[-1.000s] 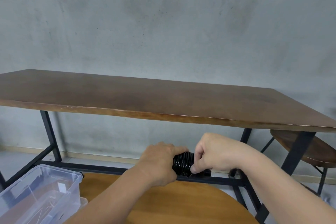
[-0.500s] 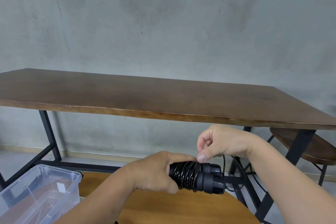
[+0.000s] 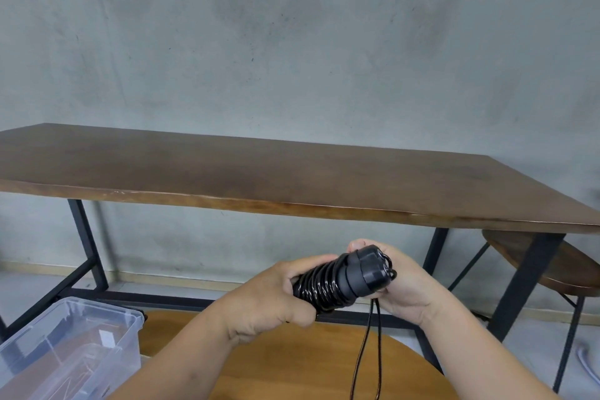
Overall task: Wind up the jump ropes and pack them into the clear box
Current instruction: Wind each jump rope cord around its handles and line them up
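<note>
Lower left of the frame: a clear rectangular plastic box [image 3: 107,331], lid off, standing beside a round light-brown wooden surface [image 3: 292,360] at bottom centre; through its walls only faint reflections and a small white label show, and whether anything lies inside cannot be told. Middle band of the frame: a long dark-brown wooden table [image 3: 259,172] on a black metal frame [image 3: 87,247], set against a grey concrete wall [image 3: 292,36]. Right edge: a round dark wooden stool [image 3: 568,266] on thin black legs, partly tucked under the table's end. Lower centre, in front of the table's lower rail: a black jump rope [image 3: 337,279], its glossy cord wound in tight coils round its paired black handles, the capped ends pointing to the upper right. Two loose strands of cord hang from the capped end down past the bottom edge of the frame, crossing the round wooden surface. The left hand [image 3: 272,299] grips the coiled bundle at its lower left end, fingers curled fully round it. The right hand [image 3: 402,286] cups the capped end from behind, fingers curled round the caps and the cord there
</note>
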